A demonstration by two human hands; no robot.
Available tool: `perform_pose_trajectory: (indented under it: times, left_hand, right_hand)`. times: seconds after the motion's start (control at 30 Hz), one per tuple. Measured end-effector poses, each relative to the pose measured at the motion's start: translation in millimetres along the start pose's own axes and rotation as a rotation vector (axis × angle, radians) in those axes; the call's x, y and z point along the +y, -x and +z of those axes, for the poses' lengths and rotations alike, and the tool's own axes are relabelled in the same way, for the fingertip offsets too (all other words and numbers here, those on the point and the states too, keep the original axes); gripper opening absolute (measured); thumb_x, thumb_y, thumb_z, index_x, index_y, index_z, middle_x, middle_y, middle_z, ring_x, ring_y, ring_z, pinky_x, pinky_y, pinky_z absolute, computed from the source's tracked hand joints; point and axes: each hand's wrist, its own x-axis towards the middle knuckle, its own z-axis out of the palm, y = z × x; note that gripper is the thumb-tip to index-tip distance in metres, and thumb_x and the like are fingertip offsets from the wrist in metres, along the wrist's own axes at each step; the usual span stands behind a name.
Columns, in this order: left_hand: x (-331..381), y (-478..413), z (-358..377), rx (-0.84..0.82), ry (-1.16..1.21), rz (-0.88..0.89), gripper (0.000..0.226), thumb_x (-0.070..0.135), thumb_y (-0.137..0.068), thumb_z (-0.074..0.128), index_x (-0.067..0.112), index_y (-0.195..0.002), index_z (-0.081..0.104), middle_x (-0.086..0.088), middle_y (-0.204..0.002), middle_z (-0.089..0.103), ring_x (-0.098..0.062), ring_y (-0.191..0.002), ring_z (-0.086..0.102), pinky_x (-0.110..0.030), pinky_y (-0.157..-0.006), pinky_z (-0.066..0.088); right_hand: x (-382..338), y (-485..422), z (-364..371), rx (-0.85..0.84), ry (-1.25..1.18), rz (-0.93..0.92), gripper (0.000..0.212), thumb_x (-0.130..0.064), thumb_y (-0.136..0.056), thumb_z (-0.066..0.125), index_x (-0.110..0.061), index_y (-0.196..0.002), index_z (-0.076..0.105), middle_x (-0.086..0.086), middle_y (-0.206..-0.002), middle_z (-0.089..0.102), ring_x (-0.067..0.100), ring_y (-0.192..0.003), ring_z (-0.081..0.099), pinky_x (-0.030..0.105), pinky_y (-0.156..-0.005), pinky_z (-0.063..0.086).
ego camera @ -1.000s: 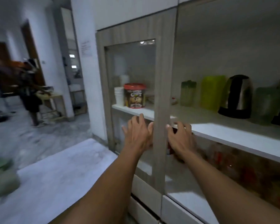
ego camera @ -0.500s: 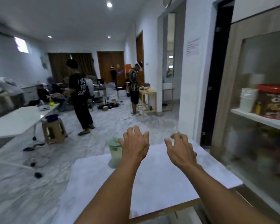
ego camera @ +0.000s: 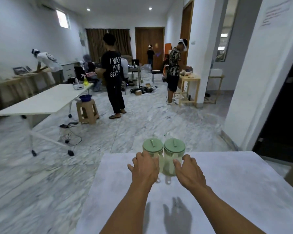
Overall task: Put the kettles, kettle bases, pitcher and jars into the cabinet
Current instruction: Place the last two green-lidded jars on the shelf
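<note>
Two pale green jars with green lids stand side by side at the far edge of a white table (ego camera: 227, 191). The left jar (ego camera: 153, 146) is partly covered by my left hand (ego camera: 145, 169), which is spread open over its near side. The right jar (ego camera: 173, 149) has a handle facing me, and my right hand (ego camera: 189, 172) is open just to its right, fingers close to it. Neither hand grips anything. The cabinet is out of view.
Beyond the table lies a marble floor with a long white table on wheels (ego camera: 41, 102), a beige stool (ego camera: 87, 111) bearing a blue bowl, and cables. Several people stand in the room. A white wall (ego camera: 254, 81) and a dark doorway are at the right.
The view has swung left from the cabinet to the room and the table. Both hands left the cabinet door and moved to the two green jars.
</note>
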Motion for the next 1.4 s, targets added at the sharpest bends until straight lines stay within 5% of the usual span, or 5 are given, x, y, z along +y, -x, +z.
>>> perform_pose_trajectory:
  times: [0.33, 0.57, 0.83, 1.17, 1.4]
  left_hand:
    - [23, -98, 84, -0.268, 0.578, -0.464, 0.058, 0.053, -0.090, 0.053, 0.005, -0.122, 0.063, -0.015, -0.123, 0.065, -0.033, -0.111, 0.061, -0.036, -0.095, 0.048]
    - [26, -118, 103, -0.253, 0.792, -0.457, 0.028, 0.025, -0.086, 0.058, 0.008, -0.104, 0.070, -0.015, -0.101, 0.072, -0.033, -0.094, 0.068, -0.040, -0.078, 0.056]
    - [37, -100, 72, -0.213, 0.967, -0.383, 0.030, 0.025, -0.068, 0.054, 0.009, -0.083, 0.075, -0.008, -0.083, 0.077, -0.030, -0.085, 0.071, -0.048, -0.085, 0.057]
    - [131, 43, -22, -0.259, 0.997, 0.143, 0.037, 0.028, -0.094, 0.043, 0.016, -0.064, 0.062, -0.004, -0.071, 0.066, -0.025, -0.069, 0.060, -0.032, -0.064, 0.046]
    - [226, 201, -40, -0.586, 1.044, 0.535, 0.045, 0.036, -0.099, 0.036, 0.018, -0.070, 0.064, -0.007, -0.079, 0.070, -0.027, -0.077, 0.064, -0.042, -0.081, 0.054]
  right_hand:
    - [27, -134, 55, -0.256, -0.312, 0.278, 0.067, -0.060, -0.089, 0.051, -0.002, -0.122, 0.060, 0.017, -0.120, 0.065, 0.035, -0.112, 0.061, 0.039, -0.092, 0.049]
    - [33, -150, 71, -0.406, -0.748, 0.381, 0.035, -0.052, -0.089, 0.061, -0.019, -0.095, 0.070, 0.006, -0.101, 0.069, 0.024, -0.090, 0.062, 0.041, -0.084, 0.050]
    - [27, -111, 32, -0.214, -0.907, 0.359, 0.037, -0.042, -0.093, 0.061, -0.008, -0.086, 0.074, 0.012, -0.096, 0.076, 0.028, -0.085, 0.068, 0.044, -0.085, 0.054]
    - [37, 38, -101, 0.262, -0.996, 0.247, 0.042, -0.046, -0.097, 0.050, -0.009, -0.090, 0.069, 0.006, -0.094, 0.074, 0.025, -0.087, 0.063, 0.043, -0.086, 0.052]
    - [102, 194, -224, 0.718, -0.962, 0.279, 0.036, -0.045, -0.097, 0.051, -0.013, -0.100, 0.069, 0.005, -0.095, 0.074, 0.018, -0.082, 0.065, 0.030, -0.064, 0.046]
